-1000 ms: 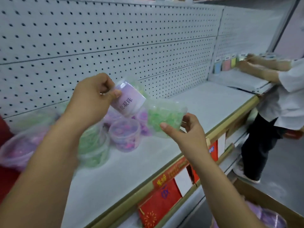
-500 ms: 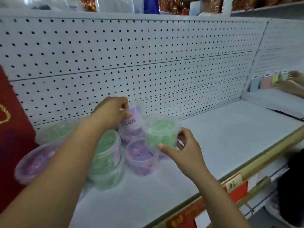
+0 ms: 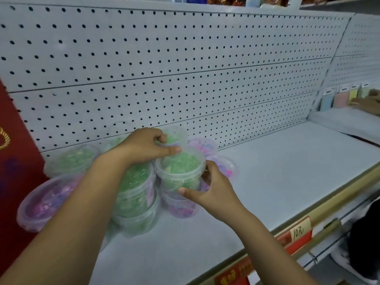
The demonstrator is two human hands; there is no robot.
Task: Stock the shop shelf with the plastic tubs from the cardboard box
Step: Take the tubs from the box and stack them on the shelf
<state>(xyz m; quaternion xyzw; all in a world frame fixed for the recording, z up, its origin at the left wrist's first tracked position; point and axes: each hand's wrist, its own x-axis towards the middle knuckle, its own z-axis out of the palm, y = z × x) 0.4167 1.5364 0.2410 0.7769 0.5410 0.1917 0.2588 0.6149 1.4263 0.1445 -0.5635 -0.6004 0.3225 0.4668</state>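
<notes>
Several clear plastic tubs of green and pink-purple beads stand clustered at the left of the white shelf [image 3: 277,175]. My right hand [image 3: 207,188] grips a green tub [image 3: 181,169] that rests on top of a pink tub [image 3: 181,206]. My left hand [image 3: 148,146] holds a tub [image 3: 176,136] behind it, close to the pegboard; its fingers hide most of that tub. A stack of two green tubs [image 3: 135,194] stands just left of the held green one. The cardboard box is out of view.
A white pegboard [image 3: 185,68] backs the shelf. A red panel [image 3: 12,161] borders it on the left. Another person's hand [image 3: 368,103] touches pastel packets [image 3: 341,98] at far right. A price tag [image 3: 299,230] hangs on the shelf's front edge.
Both hands moved down and toward the cluster. The green tub in my right hand now sits on a pink tub; the left hand's tub went back toward the pegboard.
</notes>
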